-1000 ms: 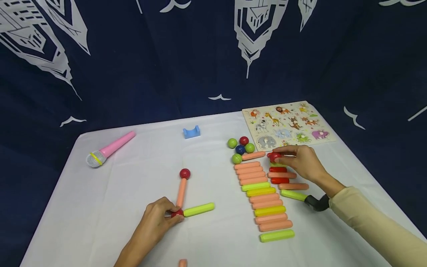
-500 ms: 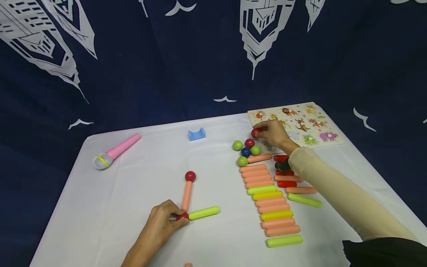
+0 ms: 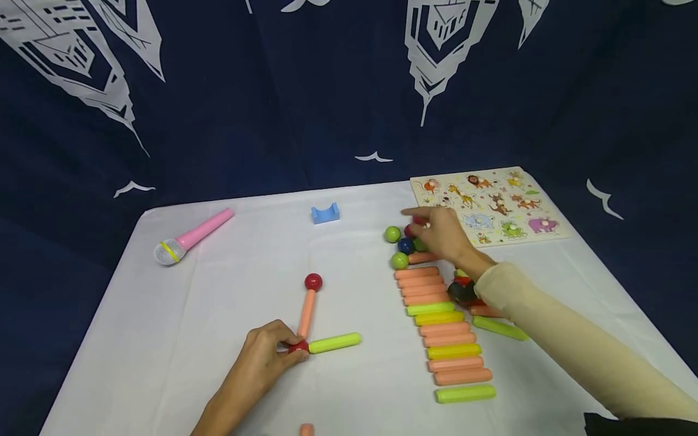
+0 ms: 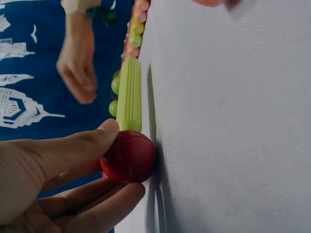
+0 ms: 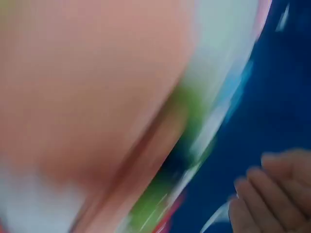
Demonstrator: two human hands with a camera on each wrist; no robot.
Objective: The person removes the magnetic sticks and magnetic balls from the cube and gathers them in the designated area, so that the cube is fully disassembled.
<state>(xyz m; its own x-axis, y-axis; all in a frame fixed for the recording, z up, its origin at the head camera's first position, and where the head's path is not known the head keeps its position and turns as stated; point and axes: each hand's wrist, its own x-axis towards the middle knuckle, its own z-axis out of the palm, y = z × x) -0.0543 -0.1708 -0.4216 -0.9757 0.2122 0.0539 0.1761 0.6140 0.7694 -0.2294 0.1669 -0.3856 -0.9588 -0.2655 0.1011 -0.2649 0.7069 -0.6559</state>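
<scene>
My left hand (image 3: 264, 350) pinches a red ball (image 3: 299, 346) between thumb and fingers, low on the white table. A salmon stick (image 3: 307, 315) runs from that ball to another red ball (image 3: 313, 281). A lime-green stick (image 4: 129, 94) points away from the held ball, meeting it end-on. My right hand (image 3: 444, 235) hovers over the ball cluster, thumb and forefinger apart. Beneath it show a red ball (image 3: 419, 220), a second red ball (image 3: 409, 231) and a blue ball (image 3: 406, 245), partly hidden. The right wrist view is badly blurred.
Several salmon, yellow and green sticks (image 3: 443, 329) lie in a column right of centre. An animal puzzle board (image 3: 504, 227) sits at the back right. A pink toy microphone (image 3: 204, 231) lies at left, a blue cradle-shaped block (image 3: 325, 214) at the back.
My right hand has carried a red ball from beside the short red sticks to the ball cluster and let it go there. My left hand keeps its pinch on its ball.
</scene>
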